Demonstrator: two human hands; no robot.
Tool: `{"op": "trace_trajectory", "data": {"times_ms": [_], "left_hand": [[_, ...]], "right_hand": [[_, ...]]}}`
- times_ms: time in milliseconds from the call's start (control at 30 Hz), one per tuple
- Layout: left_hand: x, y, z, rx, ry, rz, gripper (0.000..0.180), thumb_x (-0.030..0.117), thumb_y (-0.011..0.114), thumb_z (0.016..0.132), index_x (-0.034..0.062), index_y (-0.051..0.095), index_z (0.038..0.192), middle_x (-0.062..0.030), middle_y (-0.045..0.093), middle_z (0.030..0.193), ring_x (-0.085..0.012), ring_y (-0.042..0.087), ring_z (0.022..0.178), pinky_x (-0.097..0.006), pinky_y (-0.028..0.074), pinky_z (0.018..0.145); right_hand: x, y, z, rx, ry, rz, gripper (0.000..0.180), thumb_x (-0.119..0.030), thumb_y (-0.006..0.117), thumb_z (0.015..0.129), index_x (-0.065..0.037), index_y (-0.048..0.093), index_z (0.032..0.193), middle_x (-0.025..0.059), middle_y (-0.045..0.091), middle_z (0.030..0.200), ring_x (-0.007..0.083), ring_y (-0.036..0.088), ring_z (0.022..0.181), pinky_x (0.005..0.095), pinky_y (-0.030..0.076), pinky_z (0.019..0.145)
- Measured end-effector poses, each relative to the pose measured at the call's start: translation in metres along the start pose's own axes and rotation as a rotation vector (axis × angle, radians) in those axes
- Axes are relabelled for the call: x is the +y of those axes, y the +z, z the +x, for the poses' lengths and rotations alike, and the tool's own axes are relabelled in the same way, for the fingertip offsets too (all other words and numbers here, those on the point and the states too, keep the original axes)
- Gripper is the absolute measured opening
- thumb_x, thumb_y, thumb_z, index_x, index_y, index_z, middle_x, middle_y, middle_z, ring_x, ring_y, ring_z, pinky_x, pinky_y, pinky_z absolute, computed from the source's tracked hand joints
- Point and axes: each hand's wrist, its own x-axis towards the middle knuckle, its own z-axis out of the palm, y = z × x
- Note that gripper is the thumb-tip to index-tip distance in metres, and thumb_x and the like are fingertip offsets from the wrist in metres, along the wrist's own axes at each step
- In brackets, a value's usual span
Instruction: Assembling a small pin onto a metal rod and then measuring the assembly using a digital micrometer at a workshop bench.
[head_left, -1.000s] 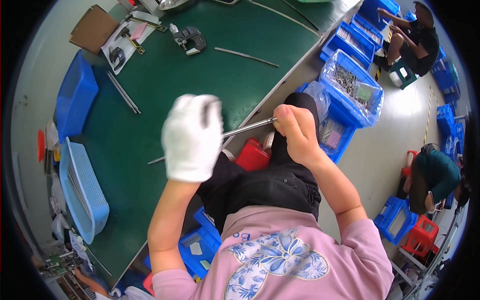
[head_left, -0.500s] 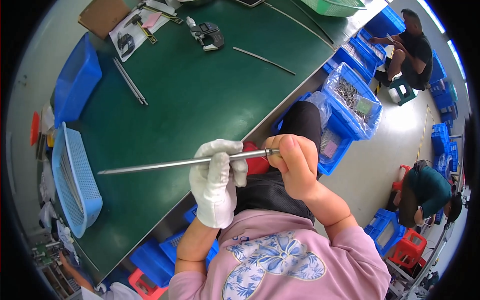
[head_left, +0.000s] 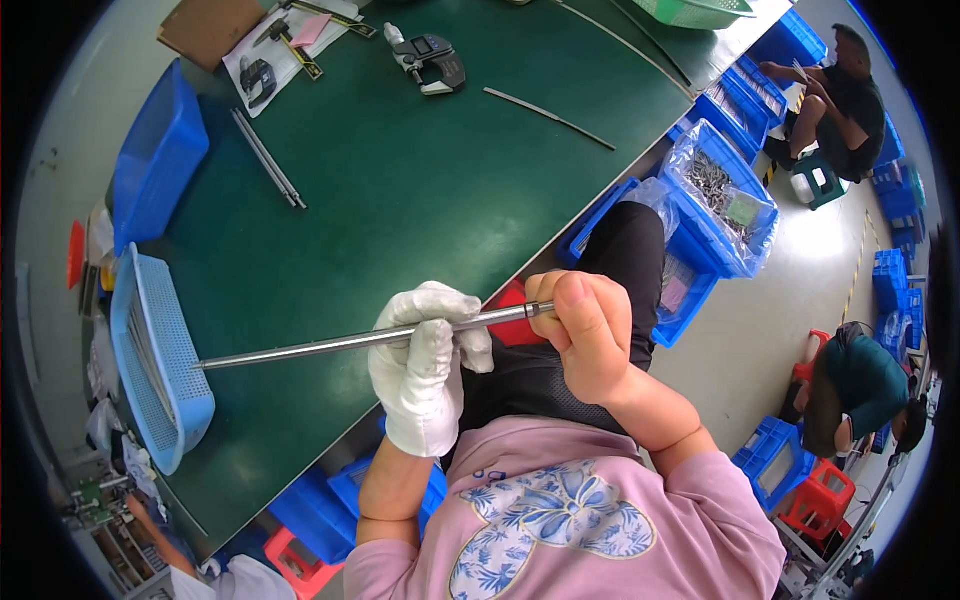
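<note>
My left hand (head_left: pixel 428 365), in a white glove, is closed round the middle of a slim metal rod (head_left: pixel 290 352). My bare right hand (head_left: pixel 588 330) grips the rod's grooved right end between thumb and curled fingers. Held nearly level above the green table's front edge, the rod reaches left to a thin tip close to a light blue perforated basket (head_left: pixel 188 385). That basket holds several long rods (head_left: pixel 150 350). Beyond my hands, two or so more rods (head_left: pixel 268 160) lie together on the table, and a flat thin metal strip (head_left: pixel 550 118) rests farther right.
A digital micrometer (head_left: pixel 428 62) and a caliper (head_left: pixel 302 52) lie on the far side of the green table (head_left: pixel 380 200). An empty-looking blue bin (head_left: pixel 160 160) stands left. Blue crates with metal parts (head_left: pixel 715 190) sit by my leg. Two people crouch or bend at right.
The rod's left tip has dropped slightly and now lies nearer the basket. Both hands keep their grip, and the whole view has shifted a little.
</note>
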Motion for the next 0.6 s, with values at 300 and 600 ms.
{"op": "trace_trajectory", "data": {"times_ms": [300,600], "left_hand": [[0.001,0.0,0.004,0.056,-0.053,-0.056,0.023,0.02,0.057,0.09,-0.0028,0.058,0.093,-0.0096,0.057,0.075,-0.0131,0.054,0.056,-0.023,0.043,0.048],[0.011,-0.005,0.009,0.266,-0.105,0.008,0.019,0.018,0.058,0.089,-0.0015,0.058,0.09,-0.009,0.059,0.066,-0.0134,0.056,0.054,-0.025,0.046,0.051]], "right_hand": [[-0.001,0.003,0.004,0.021,-0.017,-0.082,0.045,-0.02,0.034,0.097,-0.004,0.039,0.055,0.0017,0.038,0.048,0.012,0.031,0.046,0.0271,0.025,0.045],[0.004,-0.007,0.024,-0.23,0.036,-0.183,0.045,-0.023,0.031,0.098,-0.001,0.049,0.064,0.0056,0.047,0.054,0.015,0.044,0.047,0.0286,0.035,0.046]]}}
